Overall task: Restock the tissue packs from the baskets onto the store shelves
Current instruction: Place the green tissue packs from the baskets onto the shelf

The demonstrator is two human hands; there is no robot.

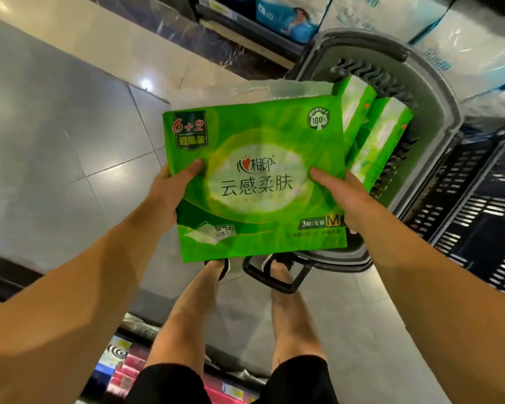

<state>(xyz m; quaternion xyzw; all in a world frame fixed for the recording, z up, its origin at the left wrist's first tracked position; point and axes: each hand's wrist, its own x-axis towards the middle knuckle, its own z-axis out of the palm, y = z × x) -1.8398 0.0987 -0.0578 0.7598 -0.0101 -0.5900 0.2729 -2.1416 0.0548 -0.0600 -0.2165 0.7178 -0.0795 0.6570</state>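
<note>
Green plastic is wrapped round the big tissue pack (257, 176), which is held up over the grey basket (438, 112). Its two sides are gripped by the left hand (169, 191) and the right hand (338, 191), thumbs on top. It looks light, soft and a bit slippery, so both side edges should be held. More packs (376, 135) are left in the basket.
</note>
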